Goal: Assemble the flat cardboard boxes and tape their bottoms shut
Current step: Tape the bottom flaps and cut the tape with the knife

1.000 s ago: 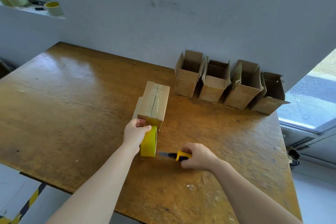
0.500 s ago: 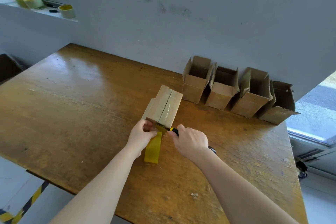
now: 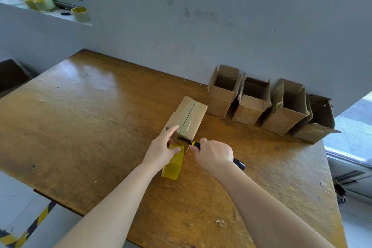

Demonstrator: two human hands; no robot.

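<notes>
A small cardboard box lies upside down on the wooden table, its bottom flaps closed with clear tape along the seam. My left hand holds a yellow tape roll at the box's near end, index finger stretched onto the box. My right hand grips a yellow and black utility knife, whose blade lies across the tape at the box's near edge.
Several assembled boxes stand open-topped in a row against the grey wall at the back right. Tape rolls sit on the window sill at upper left. A dark box is left of the table. Scraps lie near the front edge.
My right hand brought the knife from the table up to the tape at the box's near edge. My left hand lifted the roll closer to the box and stretched its index finger.
</notes>
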